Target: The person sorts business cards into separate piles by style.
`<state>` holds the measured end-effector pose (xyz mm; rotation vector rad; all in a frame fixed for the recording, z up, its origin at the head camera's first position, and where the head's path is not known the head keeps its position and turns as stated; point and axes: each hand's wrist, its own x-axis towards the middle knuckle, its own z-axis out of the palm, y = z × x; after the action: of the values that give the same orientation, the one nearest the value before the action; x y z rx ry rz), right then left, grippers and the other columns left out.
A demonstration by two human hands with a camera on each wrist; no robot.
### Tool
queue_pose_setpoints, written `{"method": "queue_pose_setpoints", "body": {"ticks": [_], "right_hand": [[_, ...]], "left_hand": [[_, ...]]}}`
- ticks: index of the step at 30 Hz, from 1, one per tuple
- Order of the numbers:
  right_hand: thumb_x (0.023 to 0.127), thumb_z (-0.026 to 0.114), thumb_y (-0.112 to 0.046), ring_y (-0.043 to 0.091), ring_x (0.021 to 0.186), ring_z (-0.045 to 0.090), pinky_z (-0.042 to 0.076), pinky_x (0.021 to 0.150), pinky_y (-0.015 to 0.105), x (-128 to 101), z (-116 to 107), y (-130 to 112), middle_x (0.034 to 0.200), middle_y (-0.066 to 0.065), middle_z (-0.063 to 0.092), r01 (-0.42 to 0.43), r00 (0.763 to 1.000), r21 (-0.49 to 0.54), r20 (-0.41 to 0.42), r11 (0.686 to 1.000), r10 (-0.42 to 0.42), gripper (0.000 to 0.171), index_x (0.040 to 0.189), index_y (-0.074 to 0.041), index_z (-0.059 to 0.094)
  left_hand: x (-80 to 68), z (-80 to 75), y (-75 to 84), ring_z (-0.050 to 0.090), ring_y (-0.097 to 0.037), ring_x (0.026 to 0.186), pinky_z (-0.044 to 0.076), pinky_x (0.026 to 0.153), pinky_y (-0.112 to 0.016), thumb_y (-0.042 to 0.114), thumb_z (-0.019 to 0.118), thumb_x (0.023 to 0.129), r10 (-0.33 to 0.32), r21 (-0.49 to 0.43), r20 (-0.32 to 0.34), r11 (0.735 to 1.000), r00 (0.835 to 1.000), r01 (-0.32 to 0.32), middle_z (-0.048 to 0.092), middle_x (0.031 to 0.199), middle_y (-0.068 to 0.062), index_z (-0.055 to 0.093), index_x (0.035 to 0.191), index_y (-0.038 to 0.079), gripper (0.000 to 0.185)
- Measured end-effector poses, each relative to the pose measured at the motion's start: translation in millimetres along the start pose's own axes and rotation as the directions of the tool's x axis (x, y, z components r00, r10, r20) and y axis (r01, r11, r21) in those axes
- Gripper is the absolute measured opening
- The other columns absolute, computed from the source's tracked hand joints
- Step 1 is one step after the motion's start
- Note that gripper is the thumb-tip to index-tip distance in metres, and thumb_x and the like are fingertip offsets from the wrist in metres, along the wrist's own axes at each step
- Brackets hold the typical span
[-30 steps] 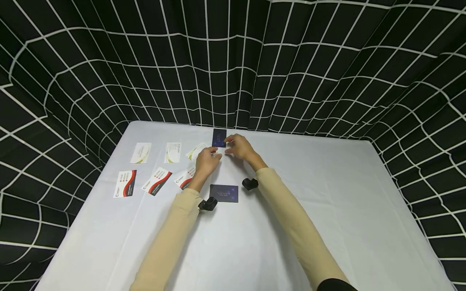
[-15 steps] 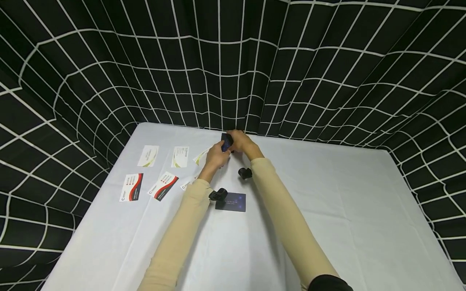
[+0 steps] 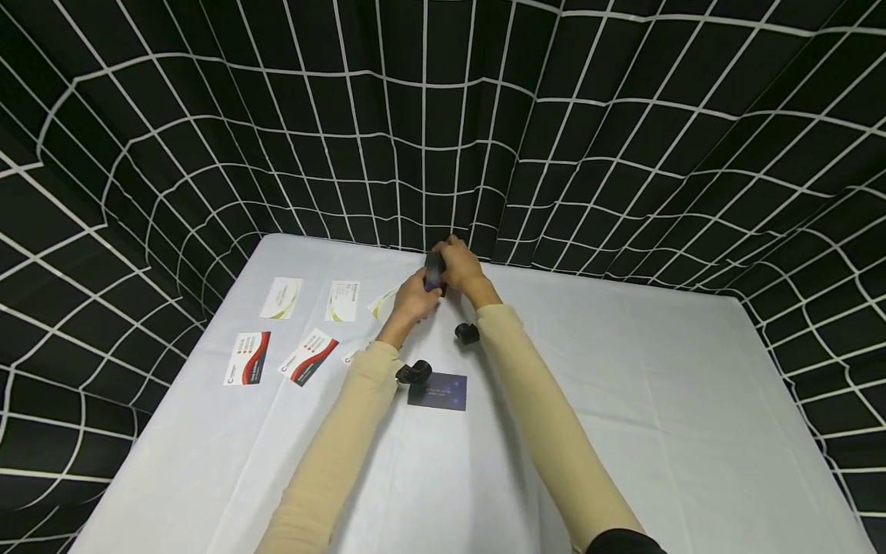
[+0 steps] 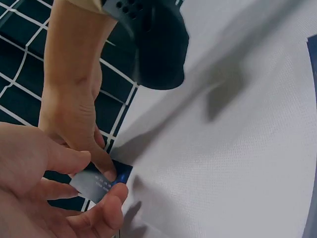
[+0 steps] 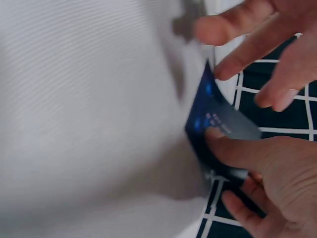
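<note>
On the bench (image 3: 623, 423), two rows of cards (image 3: 309, 357) are laid left of a single card (image 3: 446, 392); another card (image 3: 434, 269) is held behind it.

Perhaps a lab, gridded black curtains (image 3: 332, 108), white-clothed table (image 3: 609, 400)

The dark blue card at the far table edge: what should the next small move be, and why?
Probably lay the dark blue card flat on the table: the right hand pinches it, visibly bent, at the far edge, with the left hand close by.

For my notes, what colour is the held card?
The card is dark blue, clearest in right wrist view.
</note>
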<state>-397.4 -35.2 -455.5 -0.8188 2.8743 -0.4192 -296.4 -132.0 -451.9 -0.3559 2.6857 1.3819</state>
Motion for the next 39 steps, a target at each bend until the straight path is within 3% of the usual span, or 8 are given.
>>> {"method": "queue_pose_setpoints", "body": {"ticks": [6, 10, 16, 21, 24, 30, 35, 39], "right_hand": [[0.083, 0.077, -0.005, 0.029, 0.109, 0.059, 0.046, 0.095, 0.041, -9.2, 5.8, 9.8, 0.120, 0.011, 0.053, 0.015, 0.992, 0.157, -0.130, 0.988, 0.006, 0.043, 0.123, -0.007, 0.062], [0.087, 0.073, -0.005, 0.030, 0.108, 0.058, 0.046, 0.095, 0.038, -14.5, 5.7, 16.4, 0.114, 0.016, 0.055, 0.039, 0.983, 0.383, -0.182, 0.923, 0.034, 0.032, 0.117, -0.001, 0.064], [0.090, 0.069, -0.005, 0.017, 0.085, 0.056, 0.050, 0.078, 0.027, -24.7, -1.6, 19.6, 0.100, 0.011, 0.057, -0.025, 0.985, 0.697, -0.107, 0.717, 0.138, 0.023, 0.110, 0.005, 0.063], [0.091, 0.066, 0.000, 0.007, 0.062, 0.058, 0.054, 0.061, 0.020, -43.9, -5.6, 23.0, 0.081, 0.001, 0.055, -0.171, 0.978, 0.882, 0.100, 0.439, 0.180, 0.015, 0.101, 0.006, 0.057], [0.091, 0.065, 0.003, 0.006, 0.059, 0.060, 0.055, 0.060, 0.021, -57.5, -5.0, 27.0, 0.073, 0.000, 0.055, -0.193, 0.976, 0.913, 0.141, 0.360, 0.165, 0.011, 0.095, 0.003, 0.054], [0.090, 0.065, 0.004, 0.010, 0.055, 0.066, 0.057, 0.062, 0.024, -82.6, -5.4, 32.7, 0.072, 0.002, 0.059, -0.199, 0.973, 0.914, 0.141, 0.352, 0.183, 0.010, 0.093, 0.007, 0.055], [0.091, 0.065, 0.003, 0.011, 0.056, 0.067, 0.056, 0.062, 0.023, -95.1, -4.3, 34.3, 0.073, 0.004, 0.060, -0.251, 0.961, 0.908, 0.190, 0.335, 0.203, 0.013, 0.097, 0.009, 0.056], [0.092, 0.066, -0.004, 0.010, 0.055, 0.066, 0.056, 0.060, 0.024, -104.2, -2.7, 32.3, 0.068, 0.004, 0.063, -0.292, 0.951, 0.879, 0.225, 0.377, 0.211, 0.020, 0.102, 0.012, 0.062]], "left_hand": [[-0.3, 0.3, 2.3, 0.057, -0.036, 0.116, 0.046, 0.095, -0.042, 0.018, 0.061, 0.094, 0.022, 0.030, -0.054, 0.999, 0.998, -0.021, 0.055, 0.133, -0.026, 0.042, 0.142, -0.006, 0.057], [0.3, -0.4, 3.0, 0.059, -0.034, 0.116, 0.046, 0.096, -0.042, 0.020, 0.063, 0.093, -0.048, 0.004, -0.125, 0.999, 0.991, 0.049, 0.062, 0.125, -0.023, 0.056, 0.131, -0.007, 0.047], [2.7, -0.3, -0.1, 0.064, -0.031, 0.097, 0.049, 0.081, -0.035, 0.008, 0.068, 0.088, -0.066, -0.214, -0.219, 0.977, 0.973, 0.018, 0.067, 0.110, -0.022, 0.062, 0.118, -0.005, 0.033], [0.5, -1.6, -0.8, 0.069, -0.031, 0.076, 0.057, 0.063, -0.027, -0.009, 0.062, 0.087, -0.080, -0.521, -0.163, 0.853, 0.983, -0.017, 0.055, 0.121, -0.029, 0.047, 0.126, -0.007, 0.043], [-2.1, -4.1, -1.4, 0.065, -0.021, 0.058, 0.057, 0.057, -0.027, -0.012, 0.064, 0.086, -0.066, -0.548, -0.154, 0.836, 0.986, -0.030, 0.056, 0.116, -0.026, 0.047, 0.128, -0.004, 0.046], [-6.9, -3.8, -3.8, 0.063, -0.022, 0.050, 0.044, 0.044, -0.018, -0.005, 0.071, 0.082, 0.023, -0.267, -0.204, 0.960, 0.979, -0.078, 0.067, 0.098, -0.021, 0.060, 0.118, -0.001, 0.038], [-13.5, -4.9, -5.3, 0.063, -0.021, 0.047, 0.039, 0.041, -0.019, 0.003, 0.072, 0.085, 0.043, -0.187, -0.154, 0.980, 0.987, -0.072, 0.068, 0.092, -0.018, 0.063, 0.118, 0.000, 0.034], [-21.9, -7.3, -9.3, 0.061, -0.015, 0.045, 0.039, 0.042, -0.019, 0.007, 0.075, 0.085, 0.033, -0.153, -0.136, 0.987, 0.990, -0.054, 0.066, 0.088, -0.014, 0.064, 0.120, 0.000, 0.038]]}}
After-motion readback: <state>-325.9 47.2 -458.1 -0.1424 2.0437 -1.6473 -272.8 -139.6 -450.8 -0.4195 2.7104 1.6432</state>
